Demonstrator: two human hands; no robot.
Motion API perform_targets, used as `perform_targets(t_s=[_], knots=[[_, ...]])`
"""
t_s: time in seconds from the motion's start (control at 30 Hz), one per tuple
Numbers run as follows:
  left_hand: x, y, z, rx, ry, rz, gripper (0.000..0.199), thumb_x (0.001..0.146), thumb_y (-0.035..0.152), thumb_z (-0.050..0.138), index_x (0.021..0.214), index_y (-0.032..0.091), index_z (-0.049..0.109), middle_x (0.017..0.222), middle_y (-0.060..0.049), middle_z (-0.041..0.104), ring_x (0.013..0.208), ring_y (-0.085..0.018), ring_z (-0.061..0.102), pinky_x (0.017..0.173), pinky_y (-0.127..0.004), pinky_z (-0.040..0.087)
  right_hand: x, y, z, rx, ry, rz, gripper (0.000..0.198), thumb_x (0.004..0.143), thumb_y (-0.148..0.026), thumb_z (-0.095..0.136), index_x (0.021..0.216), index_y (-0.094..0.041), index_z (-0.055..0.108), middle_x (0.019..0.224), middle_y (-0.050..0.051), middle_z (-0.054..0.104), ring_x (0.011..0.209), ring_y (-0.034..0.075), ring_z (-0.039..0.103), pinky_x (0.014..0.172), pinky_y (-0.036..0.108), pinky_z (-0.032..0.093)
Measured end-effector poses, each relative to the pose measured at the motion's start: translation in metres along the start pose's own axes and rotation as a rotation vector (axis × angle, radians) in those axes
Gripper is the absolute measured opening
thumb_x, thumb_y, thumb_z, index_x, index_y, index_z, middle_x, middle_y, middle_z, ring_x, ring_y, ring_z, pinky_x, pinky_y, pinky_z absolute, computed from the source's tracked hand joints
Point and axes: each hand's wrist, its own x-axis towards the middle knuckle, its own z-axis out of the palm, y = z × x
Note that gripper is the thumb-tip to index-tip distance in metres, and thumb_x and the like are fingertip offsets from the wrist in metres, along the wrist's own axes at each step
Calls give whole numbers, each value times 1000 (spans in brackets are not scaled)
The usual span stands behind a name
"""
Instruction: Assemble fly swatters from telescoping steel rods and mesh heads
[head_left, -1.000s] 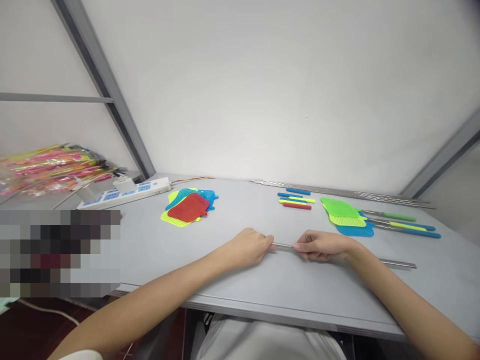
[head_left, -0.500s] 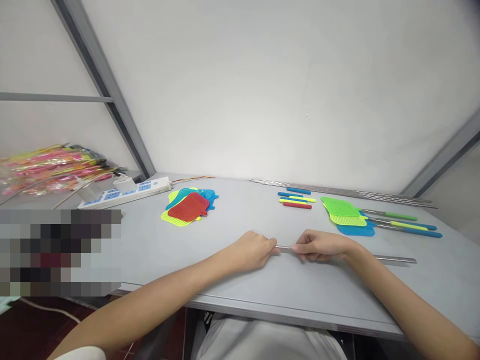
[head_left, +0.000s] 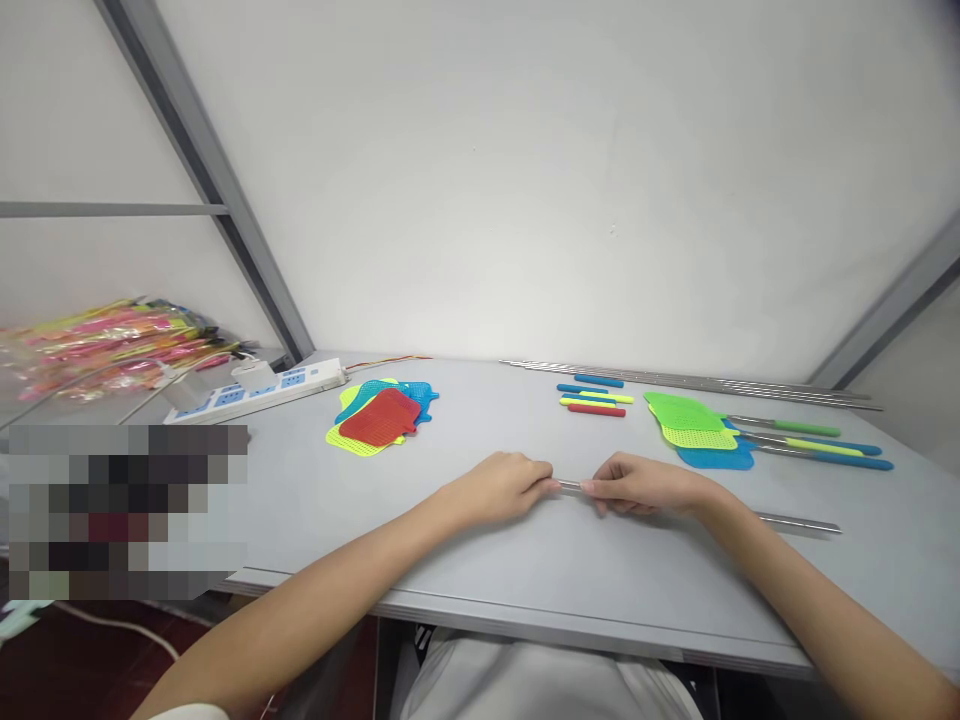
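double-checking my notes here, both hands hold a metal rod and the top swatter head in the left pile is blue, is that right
Not quite: the top swatter head in the left pile is red, as the head view shows. The left hand and right hand do hold a metal rod.

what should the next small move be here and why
I'd probably slide the right hand rightward along the metal rod: the left hand grips it close by, only a short stretch shows between them, and what looks like the same rod shows again farther right.
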Motion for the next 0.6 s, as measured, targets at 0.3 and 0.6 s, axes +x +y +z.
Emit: perform_targets(t_s=[0.3,0.6], knots=[[1,-6,-9,-96,29,13,29,88,33,24,75,18,45,70,1,56,62,-11,49,53,-20,30,-9,-1,-11,-46,18,-18,44,69,-55,46,70,-12,59,50,-3,40,41,5,32,37,19,24],[-2,-11,-7,-27,-8,-34,31,88,34,24,76,18,47,68,-1,57,61,-13,51,51,-21,32,-6,4,-11,-23,-23,38,44,71,-54,44,64,-12,55,53,-3,40,41,4,28,36,18,19]])
